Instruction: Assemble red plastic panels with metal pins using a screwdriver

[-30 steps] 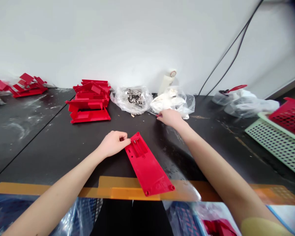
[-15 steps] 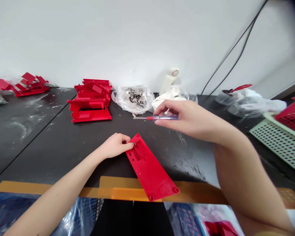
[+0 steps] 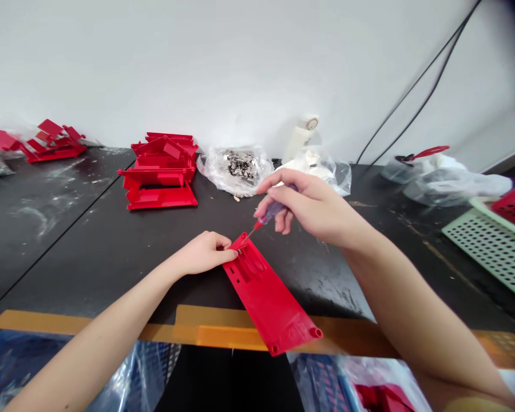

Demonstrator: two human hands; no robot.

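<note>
1. Holding the far end of a red plastic panel (image 3: 266,303), the person's left hand (image 3: 203,253) rested near the centre of the frame, and its fingers (image 3: 220,246) were clenched around the panel's edge.
2. The right hand (image 3: 313,206) was above the panel. Its fingers (image 3: 283,222) grasped a slim screwdriver (image 3: 271,213) with a clear purple handle and a red shaft, and the tip pointed down at a small metal piece (image 3: 240,249) on the panel.
3. The panel lay on a black tabletop (image 3: 68,240), with its lower end over an orange tape strip (image 3: 81,323).
4. Stacked red parts (image 3: 161,177) stood at upper centre-left, beside a clear bag of metal pieces (image 3: 240,166).
5. In my judgement, good work here needed the panel pressed flat and the tip brought in slowly, in line with the metal piece, so it could not slip toward the left fingers.
6. It was hard to see if the tip touched the metal piece. The left fingers partly covered that area, and the panel's underside was hidden.
</note>
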